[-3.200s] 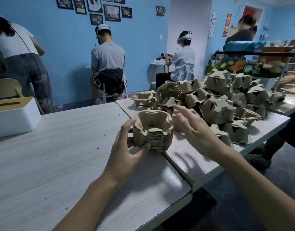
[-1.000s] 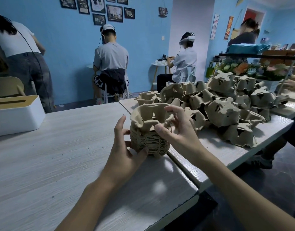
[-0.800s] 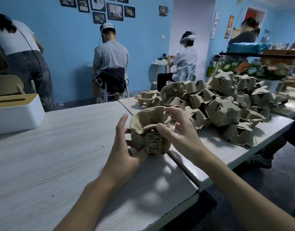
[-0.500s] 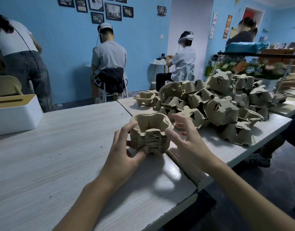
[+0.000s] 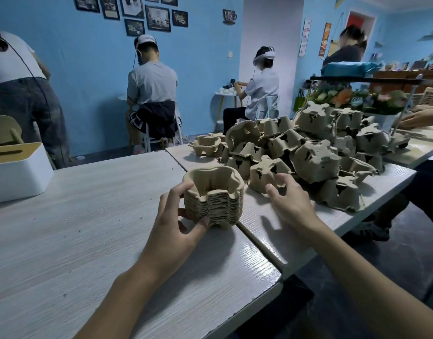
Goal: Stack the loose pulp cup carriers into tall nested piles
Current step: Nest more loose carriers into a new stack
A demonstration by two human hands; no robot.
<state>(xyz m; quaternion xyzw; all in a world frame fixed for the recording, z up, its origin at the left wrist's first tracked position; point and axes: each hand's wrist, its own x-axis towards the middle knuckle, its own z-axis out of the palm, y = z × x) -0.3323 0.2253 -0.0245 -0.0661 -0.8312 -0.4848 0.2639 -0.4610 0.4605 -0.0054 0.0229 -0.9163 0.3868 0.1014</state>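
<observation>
Left hand (image 5: pixel 176 231) gripping nested carrier stack (image 5: pixel 216 204), right hand (image 5: pixel 291 204) grasping loose carrier (image 5: pixel 263 171)

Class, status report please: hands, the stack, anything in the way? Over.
Left hand grips nested stack, upright on table. Right hand on loose carrier, grip unclear. Nothing between them.

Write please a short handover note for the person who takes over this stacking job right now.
Left hand: grips the nested stack at its side; the stack stands on the near table, by the seam.
Right hand: fingers on the nearest loose carrier; whether the grip is closed is not clear.
Done: one short stack of several carriers.
To do: the big loose pile on the second table, mostly upside down, goes onto the stack.
</observation>
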